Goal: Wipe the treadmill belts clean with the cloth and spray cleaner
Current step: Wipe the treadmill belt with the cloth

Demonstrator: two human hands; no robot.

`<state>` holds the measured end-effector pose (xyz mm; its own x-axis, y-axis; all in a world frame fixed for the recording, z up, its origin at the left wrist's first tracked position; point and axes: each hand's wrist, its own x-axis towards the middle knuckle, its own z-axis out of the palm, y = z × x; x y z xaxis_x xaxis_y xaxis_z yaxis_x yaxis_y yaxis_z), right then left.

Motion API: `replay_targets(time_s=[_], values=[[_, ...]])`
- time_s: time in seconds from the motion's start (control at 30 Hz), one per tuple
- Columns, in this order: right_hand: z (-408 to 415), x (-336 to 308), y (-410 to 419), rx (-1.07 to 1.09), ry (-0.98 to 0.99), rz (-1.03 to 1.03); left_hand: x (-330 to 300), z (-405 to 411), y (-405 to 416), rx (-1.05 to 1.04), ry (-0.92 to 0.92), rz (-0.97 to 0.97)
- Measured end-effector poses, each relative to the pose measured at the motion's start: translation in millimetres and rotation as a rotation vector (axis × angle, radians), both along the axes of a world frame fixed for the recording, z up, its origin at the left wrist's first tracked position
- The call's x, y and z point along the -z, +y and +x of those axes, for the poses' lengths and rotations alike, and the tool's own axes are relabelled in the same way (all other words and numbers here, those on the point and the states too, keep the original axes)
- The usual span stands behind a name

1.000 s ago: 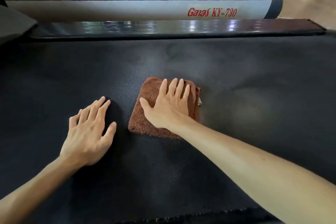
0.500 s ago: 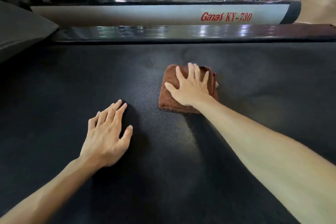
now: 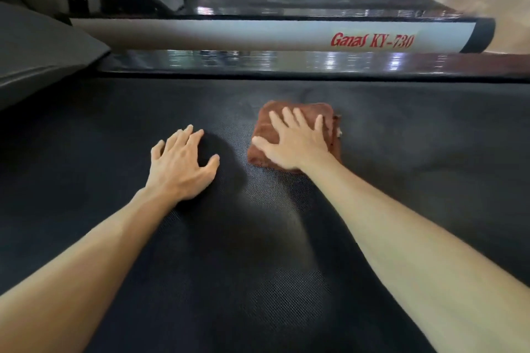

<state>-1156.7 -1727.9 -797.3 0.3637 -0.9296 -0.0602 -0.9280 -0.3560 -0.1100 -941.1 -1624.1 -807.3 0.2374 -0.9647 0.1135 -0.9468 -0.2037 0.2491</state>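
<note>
The folded, reddish-brown terry cloth (image 3: 298, 112) lies flat on the black textured treadmill belt (image 3: 286, 281), toward the far half of the belt and slightly right of centre in the head view. The right hand (image 3: 295, 143) rests on top of the cloth, palm down, fingers straight and spread, pressing it onto the belt; it pinches nothing. The left hand (image 3: 180, 163) is planted flat on the bare belt just beside the cloth, to its left, fingers extended and slightly fanned, not touching the cloth. It appears to serve as a brace.

Key relation: the cloth sits directly ahead of the right forearm, in line with it, so the right hand is the working hand. The belt's long axis runs left to right across the view, parallel to the silver side rail with red lettering (image 3: 272, 34) of the neighbouring treadmill beyond. Unwiped belt extends to either side of the cloth and between the cloth and the glossy dark foot rail (image 3: 258, 61) at the far edge.

The spray cleaner is not in view.

The next stroke is likely a push or pull along the forearm line, or a sweep sideways along the belt.
</note>
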Motion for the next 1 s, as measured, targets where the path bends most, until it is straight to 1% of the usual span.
replay_targets(time_s=[0.07, 0.1, 0.13, 0.17, 0.23, 0.3, 0.33, 0.37, 0.4, 0.47, 0.53, 0.57, 0.6, 0.63, 0.7, 0.73, 0.77, 0.8, 0.83, 0.9, 0.93, 1.0], values=[[-6, 1, 41, -0.217, -0.022, -0.012, 2, 6, -9, 0.022, -0.057, 0.063], [-18, 5, 60, -0.275, -0.042, -0.024, 4, 8, -11, 0.025, -0.063, 0.081], [-33, 8, 72, -0.258, -0.062, -0.028, 7, 9, -10, 0.024, -0.063, 0.088], [-47, 8, 68, -0.180, -0.054, -0.021, 10, 10, -11, 0.020, -0.058, 0.085], [-60, 5, 35, 0.053, -0.015, 0.021, 12, 10, -11, 0.020, -0.075, 0.087], [-42, 0, -16, 0.237, -0.008, 0.040, 13, 11, -13, 0.017, -0.088, 0.084], [-25, -1, -35, 0.266, -0.013, 0.044, 14, 13, -13, 0.008, -0.091, 0.078], [-6, -1, -49, 0.245, -0.019, 0.032, 14, 14, -15, 0.003, -0.092, 0.072], [12, -2, -55, 0.175, -0.018, 0.017, 13, 13, -17, 0.003, -0.094, 0.074], [30, -4, -33, -0.047, -0.013, 0.024, 12, 12, -16, 0.008, -0.100, 0.080], [15, -1, 8, -0.253, -0.035, 0.007, 12, 13, -15, 0.006, -0.096, 0.076], [0, 1, 22, -0.288, -0.052, 0.012, 12, 14, -15, 0.008, -0.095, 0.076], [-18, 2, 23, -0.255, -0.042, 0.018, 13, 14, -15, 0.008, -0.099, 0.075], [-34, 1, 10, -0.165, -0.024, 0.030, 14, 13, -15, 0.007, -0.104, 0.072], [-44, -1, -37, 0.092, -0.007, 0.042, 15, 12, -16, 0.008, -0.105, 0.064], [-38, -4, -64, 0.193, 0.001, 0.043, 16, 12, -16, 0.005, -0.103, 0.060], [-23, -5, -87, 0.247, 0.006, 0.045, 16, 12, -16, 0.000, -0.102, 0.058], [-2, -5, -102, 0.253, 0.003, 0.038, 16, 13, -16, 0.000, -0.102, 0.056], [20, -4, -110, 0.210, 0.001, 0.021, 16, 14, -16, 0.004, -0.102, 0.058], [55, -2, -100, 0.050, -0.007, -0.001, 15, 14, -16, 0.014, -0.102, 0.061], [63, -2, -84, -0.058, -0.005, 0.002, 14, 15, -16, 0.015, -0.098, 0.057], [50, 2, -47, -0.241, -0.014, 0.025, 12, 16, -15, 0.021, -0.088, 0.063]])
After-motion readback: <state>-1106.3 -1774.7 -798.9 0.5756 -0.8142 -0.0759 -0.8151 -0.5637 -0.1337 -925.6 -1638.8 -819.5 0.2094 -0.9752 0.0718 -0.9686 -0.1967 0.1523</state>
